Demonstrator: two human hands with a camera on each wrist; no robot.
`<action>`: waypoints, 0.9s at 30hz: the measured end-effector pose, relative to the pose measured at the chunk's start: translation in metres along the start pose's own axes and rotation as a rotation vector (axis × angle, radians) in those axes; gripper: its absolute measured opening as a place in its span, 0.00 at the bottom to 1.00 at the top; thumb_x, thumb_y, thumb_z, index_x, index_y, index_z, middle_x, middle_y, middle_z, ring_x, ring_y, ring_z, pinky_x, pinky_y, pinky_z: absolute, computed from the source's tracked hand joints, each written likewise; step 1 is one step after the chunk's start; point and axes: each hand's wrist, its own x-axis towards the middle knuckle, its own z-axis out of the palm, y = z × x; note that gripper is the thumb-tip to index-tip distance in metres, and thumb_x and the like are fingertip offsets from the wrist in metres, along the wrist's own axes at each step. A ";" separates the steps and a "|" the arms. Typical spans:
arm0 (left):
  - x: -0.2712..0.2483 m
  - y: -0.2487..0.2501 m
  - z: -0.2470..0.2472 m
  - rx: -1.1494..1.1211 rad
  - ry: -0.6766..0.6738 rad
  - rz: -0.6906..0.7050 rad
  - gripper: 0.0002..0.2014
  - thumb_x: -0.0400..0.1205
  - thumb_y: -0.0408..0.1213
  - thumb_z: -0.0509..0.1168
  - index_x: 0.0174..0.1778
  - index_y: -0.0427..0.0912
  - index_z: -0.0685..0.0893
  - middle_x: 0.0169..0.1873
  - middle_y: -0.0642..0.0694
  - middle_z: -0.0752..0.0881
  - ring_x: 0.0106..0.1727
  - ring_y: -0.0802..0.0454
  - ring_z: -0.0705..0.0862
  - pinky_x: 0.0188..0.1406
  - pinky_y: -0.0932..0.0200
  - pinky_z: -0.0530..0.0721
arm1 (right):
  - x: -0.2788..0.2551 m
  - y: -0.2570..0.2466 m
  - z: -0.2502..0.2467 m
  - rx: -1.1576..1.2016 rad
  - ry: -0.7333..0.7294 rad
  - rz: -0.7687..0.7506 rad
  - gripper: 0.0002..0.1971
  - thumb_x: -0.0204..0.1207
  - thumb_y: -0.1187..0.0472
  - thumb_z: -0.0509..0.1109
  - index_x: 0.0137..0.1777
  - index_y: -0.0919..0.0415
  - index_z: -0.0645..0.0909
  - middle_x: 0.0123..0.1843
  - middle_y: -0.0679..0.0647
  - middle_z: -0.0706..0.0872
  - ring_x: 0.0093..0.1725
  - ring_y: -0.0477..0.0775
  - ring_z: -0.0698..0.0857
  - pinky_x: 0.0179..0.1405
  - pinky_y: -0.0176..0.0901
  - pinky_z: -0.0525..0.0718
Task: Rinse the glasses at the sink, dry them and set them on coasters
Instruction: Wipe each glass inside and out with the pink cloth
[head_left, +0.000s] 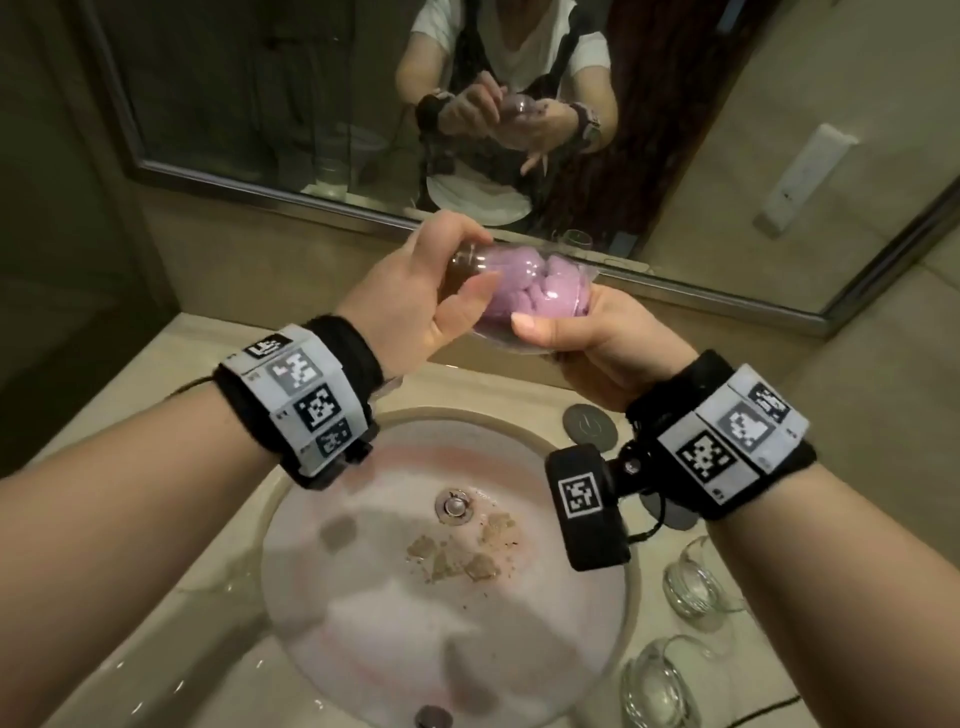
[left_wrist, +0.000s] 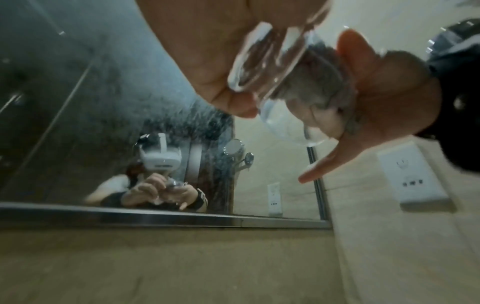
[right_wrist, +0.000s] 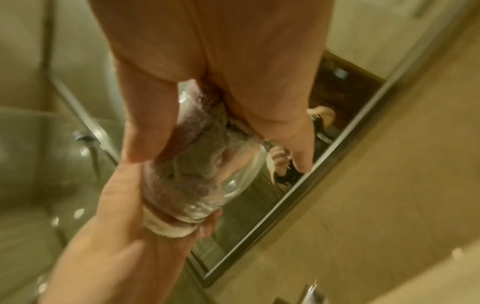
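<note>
A clear glass (head_left: 470, 260) lies on its side above the sink, stuffed with a purple cloth (head_left: 519, 286). My left hand (head_left: 480, 262) grips its thick base, thumb in front and fingers over the top. My right hand (head_left: 550, 332) is at the mouth, thumb on the outer wall and fingers pushed into the cloth. The left wrist view shows the glass base (left_wrist: 257, 67) and the cloth (left_wrist: 317, 82) behind it. In the right wrist view the cloth (right_wrist: 197, 160) fills the glass (right_wrist: 187, 207). Two more glasses (head_left: 696, 582) (head_left: 660, 680) stand on the counter at the right.
The round basin (head_left: 322, 597) lies below my hands, wet, with brown scraps (head_left: 457, 558) near the drain (head_left: 456, 505). A grey round coaster (head_left: 589, 426) sits behind the basin, another coaster (head_left: 675, 512) partly under my right wrist. A mirror (head_left: 260, 104) stands ahead, a wall socket (head_left: 805, 176) to the right.
</note>
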 end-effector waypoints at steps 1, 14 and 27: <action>0.001 -0.003 0.000 -0.049 -0.037 -0.020 0.29 0.78 0.61 0.54 0.66 0.41 0.68 0.50 0.48 0.78 0.46 0.54 0.83 0.41 0.59 0.85 | 0.001 0.002 -0.001 -0.028 0.024 -0.008 0.30 0.59 0.72 0.77 0.64 0.70 0.77 0.58 0.62 0.87 0.59 0.59 0.86 0.63 0.48 0.82; 0.022 0.008 0.004 -0.598 -0.058 -0.374 0.23 0.75 0.59 0.57 0.56 0.45 0.71 0.39 0.48 0.79 0.32 0.60 0.78 0.24 0.72 0.72 | 0.009 -0.009 0.000 -0.043 0.051 -0.104 0.28 0.62 0.68 0.74 0.65 0.70 0.77 0.61 0.62 0.85 0.63 0.59 0.84 0.67 0.49 0.80; -0.069 -0.026 0.041 -1.033 -0.197 -1.009 0.39 0.79 0.70 0.36 0.58 0.47 0.83 0.34 0.47 0.87 0.26 0.53 0.82 0.18 0.68 0.77 | -0.007 0.048 0.037 -1.146 0.053 -0.011 0.21 0.67 0.55 0.79 0.56 0.43 0.74 0.49 0.30 0.77 0.58 0.35 0.75 0.82 0.58 0.50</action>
